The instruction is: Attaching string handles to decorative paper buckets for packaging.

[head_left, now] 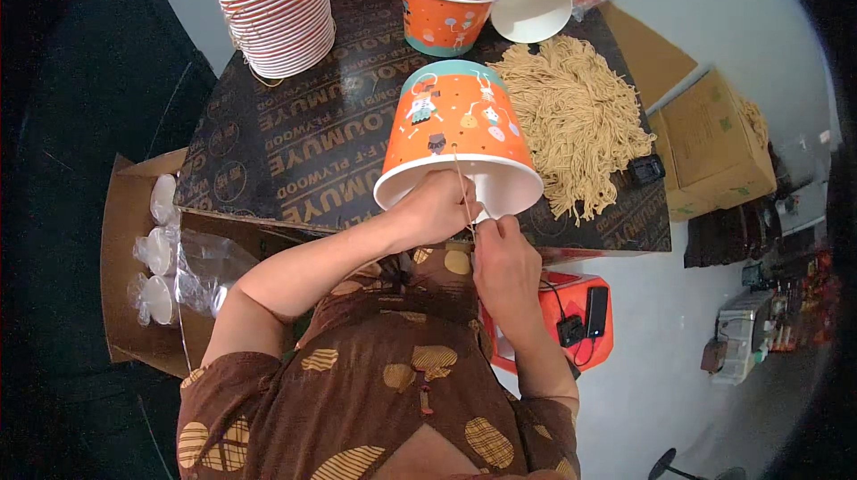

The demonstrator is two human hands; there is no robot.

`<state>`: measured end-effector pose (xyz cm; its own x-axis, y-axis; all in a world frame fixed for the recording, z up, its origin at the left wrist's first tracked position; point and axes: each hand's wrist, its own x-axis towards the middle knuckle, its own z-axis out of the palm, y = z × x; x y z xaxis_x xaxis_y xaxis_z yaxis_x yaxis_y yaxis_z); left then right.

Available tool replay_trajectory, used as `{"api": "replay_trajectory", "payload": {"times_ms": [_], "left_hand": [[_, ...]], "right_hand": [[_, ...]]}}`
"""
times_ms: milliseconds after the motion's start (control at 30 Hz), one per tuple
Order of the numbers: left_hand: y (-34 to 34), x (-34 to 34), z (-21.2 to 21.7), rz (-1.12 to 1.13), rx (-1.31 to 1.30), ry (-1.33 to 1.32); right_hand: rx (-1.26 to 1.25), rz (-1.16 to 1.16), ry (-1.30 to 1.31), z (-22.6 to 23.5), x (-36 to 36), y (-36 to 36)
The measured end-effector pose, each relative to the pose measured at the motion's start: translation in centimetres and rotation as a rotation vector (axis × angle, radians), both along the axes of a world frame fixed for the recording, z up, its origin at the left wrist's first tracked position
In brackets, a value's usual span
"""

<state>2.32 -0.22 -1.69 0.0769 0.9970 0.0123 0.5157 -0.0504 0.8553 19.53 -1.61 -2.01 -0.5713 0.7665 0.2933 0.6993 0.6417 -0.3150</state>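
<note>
We see a paper bucket [460, 123] with a smooth, faintly glossy orange print and matt white inside, a thin tan cord [461, 186] of rough fibre, a fuzzy heap of twine [576, 114], and a dark, smooth plywood bench [295, 141].

We find bare counter [295, 141] at nine o'clock of the tilted bucket [460, 136] — cup stacks [281, 7] block twelve, string pile [580, 114] three.

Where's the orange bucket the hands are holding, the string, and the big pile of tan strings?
orange paper bucket [455, 128], head view, on its printed side wall.
string [462, 190], head view, mid-length, over the bucket rim.
pile of tan strings [576, 119], head view, middle of the heap.
</note>
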Motion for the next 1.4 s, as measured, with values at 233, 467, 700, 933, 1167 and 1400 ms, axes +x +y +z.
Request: {"api": "replay_trajectory", "payload": {"times_ms": [233, 467, 700, 933, 1167, 1400], "left_hand": [[-0.6, -0.6, 0.3, -0.077, -0.058, -0.088], [-0.7, -0.1, -1.0, 0.045, 0.022, -0.153], [-0.9, 0.1, -1.0, 0.083, 0.137, -0.083], [-0.7, -0.2, -0.8, 0.02, 0.105, -0.096], [-0.9, -0.4, -0.4, -0.008, 0.182, -0.036], [-1.0, -0.8, -0.8, -0.017, 0.129, -0.007]], "right_hand": [[0.136, 0.013, 0.217, -2.1, -0.2, 0.2], [0.272, 0.033, 0.273, -3.6, -0.7, 0.5], [0.274, 0.047, 0.283, -3.9, -0.9, 0.4], [0.34, 0.09, 0.339, -3.7, -1.2, 1.0], [0.302, 0.118, 0.383, -3.6, -1.3, 1.5], [0.287, 0.092, 0.334, -3.6, -1.4, 1.5]]}}
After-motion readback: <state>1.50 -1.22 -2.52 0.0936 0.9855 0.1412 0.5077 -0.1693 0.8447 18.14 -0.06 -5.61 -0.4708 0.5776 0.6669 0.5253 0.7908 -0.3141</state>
